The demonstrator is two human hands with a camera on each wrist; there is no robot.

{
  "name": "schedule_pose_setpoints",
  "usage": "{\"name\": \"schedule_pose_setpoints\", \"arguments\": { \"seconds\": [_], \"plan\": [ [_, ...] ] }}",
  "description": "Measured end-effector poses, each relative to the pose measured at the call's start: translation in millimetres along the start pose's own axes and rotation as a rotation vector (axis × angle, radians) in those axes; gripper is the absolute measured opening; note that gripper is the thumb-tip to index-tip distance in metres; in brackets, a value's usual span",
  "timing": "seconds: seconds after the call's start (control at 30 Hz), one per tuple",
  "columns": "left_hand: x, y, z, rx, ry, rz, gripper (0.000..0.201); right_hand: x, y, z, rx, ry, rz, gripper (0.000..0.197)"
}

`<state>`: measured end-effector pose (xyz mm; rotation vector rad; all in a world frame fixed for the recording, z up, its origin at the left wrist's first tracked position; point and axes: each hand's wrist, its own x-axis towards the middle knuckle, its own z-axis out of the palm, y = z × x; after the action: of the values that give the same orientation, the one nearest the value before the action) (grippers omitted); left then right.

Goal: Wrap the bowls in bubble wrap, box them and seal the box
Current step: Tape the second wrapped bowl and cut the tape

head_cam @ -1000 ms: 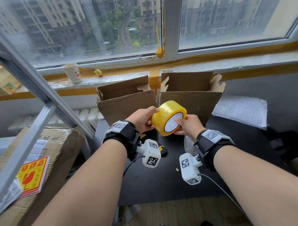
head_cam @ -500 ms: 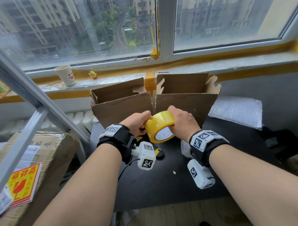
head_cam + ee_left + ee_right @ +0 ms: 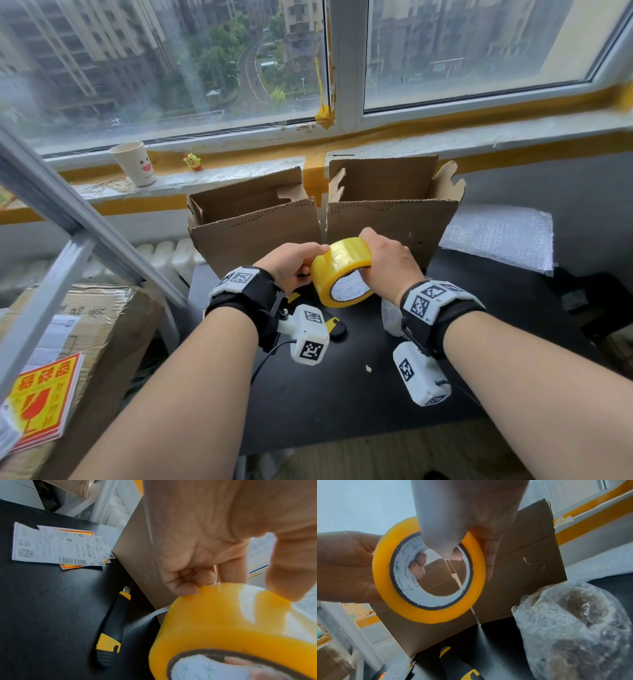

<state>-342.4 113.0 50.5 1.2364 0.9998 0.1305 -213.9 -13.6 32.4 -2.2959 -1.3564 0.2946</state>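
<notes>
A roll of yellow packing tape [image 3: 342,270] [image 3: 223,622] [image 3: 428,572] is held above the black table [image 3: 342,394], in front of two open cardboard boxes [image 3: 253,236] [image 3: 390,219]. My left hand [image 3: 294,265] [image 3: 197,547] grips its left side, thumb on the outer face and fingertips inside the core. My right hand [image 3: 387,263] [image 3: 462,513] grips it from above, thumb in the core and fingers over the far side. A bubble-wrapped bowl [image 3: 573,628] [image 3: 388,313] sits on the table under my right wrist.
A black and yellow utility knife [image 3: 111,635] [image 3: 334,327] lies under the roll. Shipping labels [image 3: 56,545] lie at the table's left. A bubble wrap sheet [image 3: 496,236] lies at the back right. A large taped carton [image 3: 85,342] stands left of the table.
My right hand has shifted from the roll's lower right side to over its top. The roll has dropped a little and tipped flatter. My left hand keeps its hold.
</notes>
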Motion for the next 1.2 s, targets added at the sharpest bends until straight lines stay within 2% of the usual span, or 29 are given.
{"name": "schedule_pose_setpoints", "arguments": {
  "seconds": [0.23, 0.43, 0.5, 0.57, 0.9, 0.93, 1.0, 1.1, 1.2],
  "plan": [
    [0.2, 0.9, 8.8, -0.016, 0.083, 0.034, 0.015, -1.2, 0.1, 0.5, -0.007, 0.029, 0.007, 0.013],
    [-3.0, -1.6, 9.0, -0.051, 0.046, -0.015, 0.022, -3.3, 0.2, 0.1, -0.016, 0.025, 0.005, 0.013],
    [-5.5, -0.8, 8.5, -0.039, 0.006, -0.026, 0.015, -3.5, -0.7, -1.5, -0.029, 0.008, -0.001, 0.015],
    [-6.6, 0.3, 7.3, 0.005, -0.020, -0.031, 0.015, -4.1, -1.4, -2.6, -0.032, 0.000, -0.003, 0.015],
    [-10.3, 1.0, 6.5, -0.043, 0.029, 0.005, 0.014, -7.5, -3.1, -5.9, 0.009, 0.026, 0.023, 0.010],
    [-11.4, 1.4, 5.5, -0.019, 0.015, 0.047, 0.017, -7.4, -2.7, -5.7, 0.007, 0.016, 0.042, 0.011],
    [-11.5, 1.8, 2.8, 0.151, 0.014, 0.223, 0.019, -6.7, -1.3, -5.7, 0.016, -0.001, 0.109, 0.011],
    [-13.2, 1.7, 3.9, 0.501, 0.152, 0.483, 0.020, -4.5, -2.0, -5.2, 0.014, -0.031, 0.187, 0.015],
    [-14.1, 3.8, 7.8, 0.786, 0.247, 0.601, 0.022, -2.8, -4.1, -3.9, -0.009, -0.064, 0.227, 0.013]
  ]
}}
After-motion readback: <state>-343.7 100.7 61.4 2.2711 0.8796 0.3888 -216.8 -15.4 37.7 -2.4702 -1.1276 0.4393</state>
